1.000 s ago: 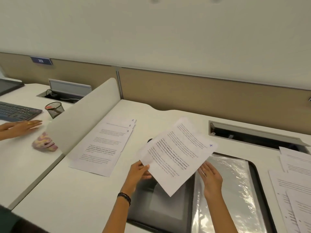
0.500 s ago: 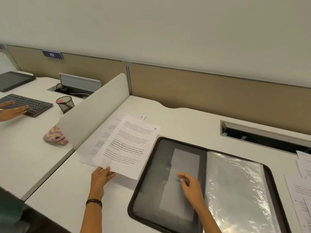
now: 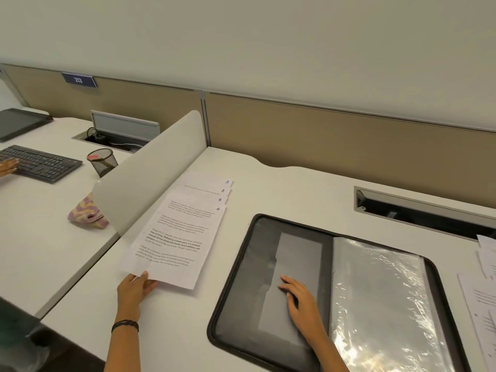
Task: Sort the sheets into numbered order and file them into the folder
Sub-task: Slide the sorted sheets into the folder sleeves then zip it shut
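Note:
A staggered pile of printed sheets point(image 3: 177, 237) lies on the white desk left of centre, its corners numbered 1, 2, 3 and 4, with sheet 4 on top. My left hand point(image 3: 134, 289) pinches the near edge of sheet 4. An open black folder point(image 3: 249, 264) with clear plastic sleeves point(image 3: 381, 304) on its right half lies in front of me. My right hand point(image 3: 302, 299) rests flat, fingers spread, on the folder's grey inner pocket. More loose sheets point(image 3: 483, 296) lie at the right edge.
A curved white divider point(image 3: 150, 167) borders the pile on its left. Beyond it are a keyboard point(image 3: 40, 163), a mesh cup point(image 3: 103, 162), a patterned cloth point(image 3: 87, 213) and another person's hand point(image 3: 8, 166). A cable slot point(image 3: 418, 210) opens behind the folder.
My left hand carried sheet 4 from above the folder over to the left pile and laid it on top. My right hand let go of it and came down onto the folder's pocket.

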